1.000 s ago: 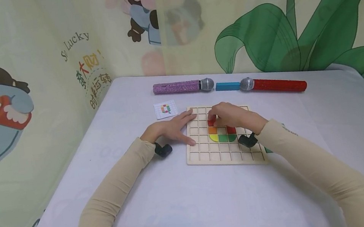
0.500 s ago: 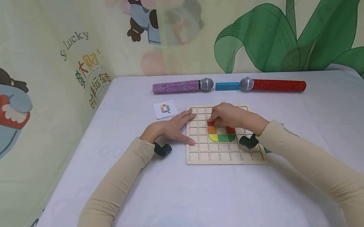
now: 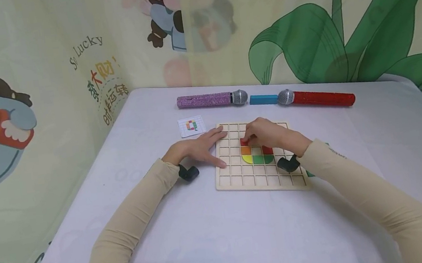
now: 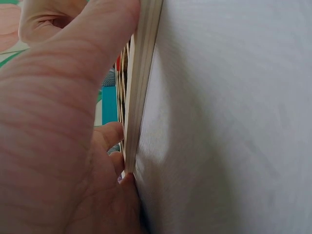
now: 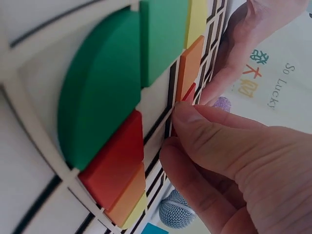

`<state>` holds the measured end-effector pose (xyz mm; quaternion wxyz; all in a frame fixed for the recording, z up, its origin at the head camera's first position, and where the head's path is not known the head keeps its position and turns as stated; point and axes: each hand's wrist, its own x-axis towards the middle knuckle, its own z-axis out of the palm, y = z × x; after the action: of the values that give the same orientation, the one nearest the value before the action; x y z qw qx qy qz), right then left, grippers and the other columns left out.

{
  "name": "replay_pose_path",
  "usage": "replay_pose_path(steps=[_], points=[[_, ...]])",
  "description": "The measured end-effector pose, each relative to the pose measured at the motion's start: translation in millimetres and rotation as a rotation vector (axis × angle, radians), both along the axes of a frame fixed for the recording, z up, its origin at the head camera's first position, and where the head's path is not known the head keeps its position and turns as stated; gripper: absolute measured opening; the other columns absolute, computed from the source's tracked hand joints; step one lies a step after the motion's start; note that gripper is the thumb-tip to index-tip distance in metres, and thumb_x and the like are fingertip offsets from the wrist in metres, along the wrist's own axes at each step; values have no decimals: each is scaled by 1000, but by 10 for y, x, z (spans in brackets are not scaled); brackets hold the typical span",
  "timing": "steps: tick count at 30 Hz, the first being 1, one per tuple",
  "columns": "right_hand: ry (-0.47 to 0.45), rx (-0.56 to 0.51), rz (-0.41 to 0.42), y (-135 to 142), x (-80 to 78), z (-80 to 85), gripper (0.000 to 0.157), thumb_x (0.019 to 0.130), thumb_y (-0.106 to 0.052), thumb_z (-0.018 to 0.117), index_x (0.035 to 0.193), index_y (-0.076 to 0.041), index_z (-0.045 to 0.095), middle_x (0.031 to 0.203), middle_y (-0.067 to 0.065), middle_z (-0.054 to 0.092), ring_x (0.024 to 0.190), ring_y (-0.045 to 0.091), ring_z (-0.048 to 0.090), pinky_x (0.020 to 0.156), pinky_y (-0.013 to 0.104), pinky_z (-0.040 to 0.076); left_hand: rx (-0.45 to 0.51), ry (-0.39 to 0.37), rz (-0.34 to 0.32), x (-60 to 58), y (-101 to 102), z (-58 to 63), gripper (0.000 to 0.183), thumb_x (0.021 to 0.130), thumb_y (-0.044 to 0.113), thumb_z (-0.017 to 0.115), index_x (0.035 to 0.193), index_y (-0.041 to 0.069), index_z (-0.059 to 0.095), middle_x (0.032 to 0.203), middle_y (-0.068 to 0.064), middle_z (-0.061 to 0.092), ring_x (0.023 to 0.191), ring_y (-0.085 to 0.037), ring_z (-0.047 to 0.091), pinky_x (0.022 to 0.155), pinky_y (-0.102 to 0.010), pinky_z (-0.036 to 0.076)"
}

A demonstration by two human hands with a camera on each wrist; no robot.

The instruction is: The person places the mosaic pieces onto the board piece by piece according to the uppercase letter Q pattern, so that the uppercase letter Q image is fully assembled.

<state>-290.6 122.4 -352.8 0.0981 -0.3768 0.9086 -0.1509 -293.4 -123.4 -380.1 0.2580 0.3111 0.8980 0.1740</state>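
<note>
My left hand [image 3: 200, 148] is spread wide, with its straight fingers resting at the left edge of the board [image 3: 241, 182]. My right hand [image 3: 269, 132] is narrow over the board: thumb and forefinger pinch a red block [image 3: 243, 142], which is at a cell of the board, just beyond the orange block [image 3: 245, 151]. Whether it sits fully down, I cannot tell. The card [image 3: 192, 127] lies near the board's far left corner; the purple microphone [image 3: 204, 101] lies beyond the board.
</note>
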Motion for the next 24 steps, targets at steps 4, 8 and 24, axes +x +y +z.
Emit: replay_pose_path(steps=[4,8,24], points=[[-5,-12,-4,16,-1,4,20,85,0,72,105,-1,76,100,11,74,92,23,69,88,36,57,9,16,-14,0,-2,-4,104,84,51,71,159,18,6,165,-5,-10,152,-27,-7,123,-47,4],[-16,-12,-7,61,-9,5,21,86,0,71,106,-2,76,103,11,75,96,25,69,90,38,57,13,24,-21,-2,-3,-13,105,83,50,72,159,17,7,165,-6,-9,152,-28,-7,123,-47,4],[60,-58,-105,557,155,96,24,90,3,65,112,2,71,106,15,72,96,29,67,87,43,57,15,16,-16,8,-3,9,104,84,50,71,159,18,7,165,-5,-9,152,-27,-7,123,-46,4]])
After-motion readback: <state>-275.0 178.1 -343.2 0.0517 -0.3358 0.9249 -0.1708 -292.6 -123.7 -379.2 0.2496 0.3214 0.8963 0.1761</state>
